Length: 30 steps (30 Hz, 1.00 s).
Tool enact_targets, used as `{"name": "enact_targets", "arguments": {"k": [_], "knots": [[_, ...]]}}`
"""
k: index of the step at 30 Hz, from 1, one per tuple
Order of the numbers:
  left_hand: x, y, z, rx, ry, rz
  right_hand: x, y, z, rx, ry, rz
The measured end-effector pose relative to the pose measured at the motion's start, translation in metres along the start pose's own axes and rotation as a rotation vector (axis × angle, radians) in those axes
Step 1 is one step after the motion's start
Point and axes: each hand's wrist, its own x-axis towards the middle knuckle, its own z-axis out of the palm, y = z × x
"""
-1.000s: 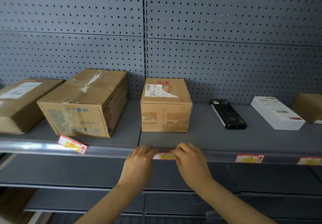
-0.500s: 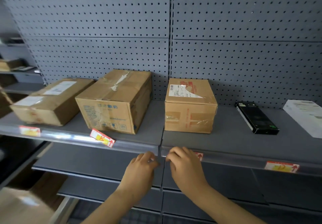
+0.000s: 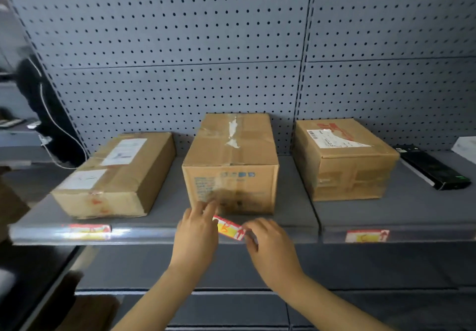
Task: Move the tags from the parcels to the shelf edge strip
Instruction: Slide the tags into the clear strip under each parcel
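Note:
A red, white and yellow tag [image 3: 229, 229] lies tilted on the shelf's front edge, below the middle cardboard parcel [image 3: 231, 160]. My left hand [image 3: 198, 230] reaches up with straight fingers and touches the tag's left end. My right hand [image 3: 268, 245] pinches the tag's right end with curled fingers. The clear shelf edge strip [image 3: 154, 232] runs along the shelf front. One tag [image 3: 88, 230] sits in the strip below the left parcel [image 3: 116, 176], and another tag [image 3: 367, 235] sits below the right parcel [image 3: 342, 160]. The picture is a little blurred by motion.
A long black box [image 3: 432, 170] lies on the shelf right of the parcels, and the corner of a white box [image 3: 466, 145] shows at the far right. A grey pegboard wall [image 3: 180, 47] backs the shelf. A white cable [image 3: 54, 129] hangs at the left. Lower shelves run below.
The view has swung left. Both hands left the tag under the right parcel, moved left along the strip, and now meet at the tilted tag below the middle parcel.

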Motion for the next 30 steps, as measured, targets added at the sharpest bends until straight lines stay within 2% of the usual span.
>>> {"name": "enact_targets", "arguments": {"k": [7, 13, 24, 30], "knots": [[0.007, -0.025, 0.001, -0.138, -0.058, 0.102, 0.009, -0.016, 0.016, -0.09, 0.0, 0.107], [-0.001, -0.033, 0.005, -0.209, -0.042, 0.144, 0.013, -0.01, 0.011, -0.201, -0.061, -0.03], [-0.014, -0.031, 0.016, -0.15, -0.093, 0.179, 0.01, -0.003, 0.01, -0.258, -0.096, -0.078], [-0.019, -0.027, 0.015, -0.059, -0.055, 0.227, 0.006, 0.001, 0.01, -0.245, -0.064, -0.069]]}}
